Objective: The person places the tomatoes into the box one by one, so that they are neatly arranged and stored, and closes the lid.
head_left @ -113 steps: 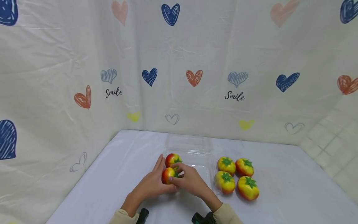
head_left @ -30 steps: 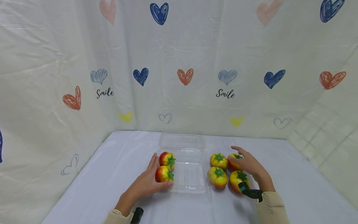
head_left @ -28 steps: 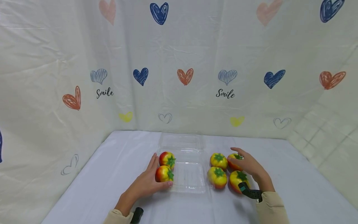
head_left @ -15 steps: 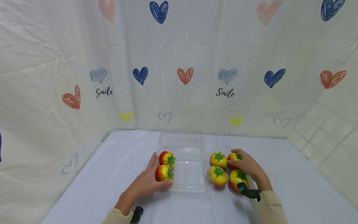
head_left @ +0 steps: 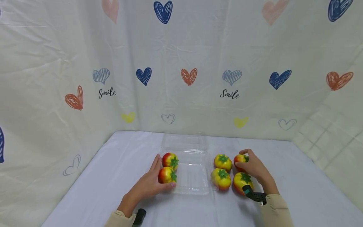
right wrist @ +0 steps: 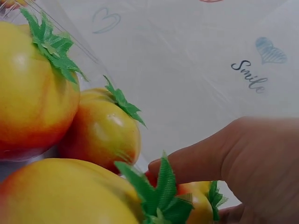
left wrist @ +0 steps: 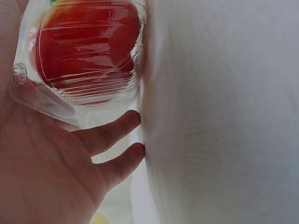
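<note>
At the right group, my right hand (head_left: 255, 166) pinches the back-right artificial persimmon (head_left: 239, 159), red and yellow with green fabric leaves, between thumb and fingers. The right wrist view shows the thumb against that persimmon (right wrist: 200, 201), partly hidden behind a nearer one. A clear plastic clamshell box (head_left: 194, 176) lies open in mid-table. Two persimmons, one behind (head_left: 169, 160) and one in front (head_left: 165, 175), sit along its left side. Beside them, my left hand (head_left: 147, 185) touches the box's left side with straight fingers, thumb across the front corner. Two of its fingertips reach the table in the left wrist view.
Three more persimmons rest right of the box: back left (head_left: 222, 162), front left (head_left: 221, 179), and front right (head_left: 241, 182) below my right wrist. The raised clear lid (head_left: 184, 142) stands toward the back. A heart-printed curtain (head_left: 195, 104) closes off the white table's (head_left: 113, 164) rear.
Since about half a second ago, my right hand has closed its thumb and fingers on the back-right persimmon and shifted it slightly right, apart from its neighbour. Earlier, both hands were at the box.
</note>
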`<state>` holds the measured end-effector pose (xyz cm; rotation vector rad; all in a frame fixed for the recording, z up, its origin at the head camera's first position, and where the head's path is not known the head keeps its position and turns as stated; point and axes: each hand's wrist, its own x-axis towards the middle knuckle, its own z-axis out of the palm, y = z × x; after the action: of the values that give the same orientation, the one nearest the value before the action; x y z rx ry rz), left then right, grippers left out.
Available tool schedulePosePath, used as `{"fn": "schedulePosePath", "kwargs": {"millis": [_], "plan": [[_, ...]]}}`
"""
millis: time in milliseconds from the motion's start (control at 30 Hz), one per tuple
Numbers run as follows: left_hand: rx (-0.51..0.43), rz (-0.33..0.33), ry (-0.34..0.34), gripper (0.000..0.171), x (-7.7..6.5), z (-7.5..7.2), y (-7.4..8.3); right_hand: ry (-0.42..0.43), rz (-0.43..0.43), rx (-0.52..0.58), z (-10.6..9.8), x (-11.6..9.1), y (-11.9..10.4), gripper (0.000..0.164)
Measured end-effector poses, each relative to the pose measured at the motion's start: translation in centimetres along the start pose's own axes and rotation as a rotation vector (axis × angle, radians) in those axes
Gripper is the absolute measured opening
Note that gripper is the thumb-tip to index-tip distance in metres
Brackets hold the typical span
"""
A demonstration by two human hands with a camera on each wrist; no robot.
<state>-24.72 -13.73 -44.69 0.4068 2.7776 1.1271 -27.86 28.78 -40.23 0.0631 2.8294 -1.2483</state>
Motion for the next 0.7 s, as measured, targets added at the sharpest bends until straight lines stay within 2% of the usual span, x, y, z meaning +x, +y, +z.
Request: {"fn": "schedulePosePath", "kwargs": {"millis": [267,400,700], "plan": [[-0.004,0.005,0.003,0.128,-0.1,0.0,0.0,0.068,-0.034,0.005,-0.6,-0.2,-0.5,0.073],[-0.003,0.007,0.002,0.128,0.0,0.0,0.0,0.081,-0.051,0.007,-0.8,-0.4,-1.3,0.078],[-0.01,0.003,0.0,0.127,-0.2,-0.1,0.2,0.099,-0.1,0.014,-0.8,-0.7,-2.3,0.078]]}}
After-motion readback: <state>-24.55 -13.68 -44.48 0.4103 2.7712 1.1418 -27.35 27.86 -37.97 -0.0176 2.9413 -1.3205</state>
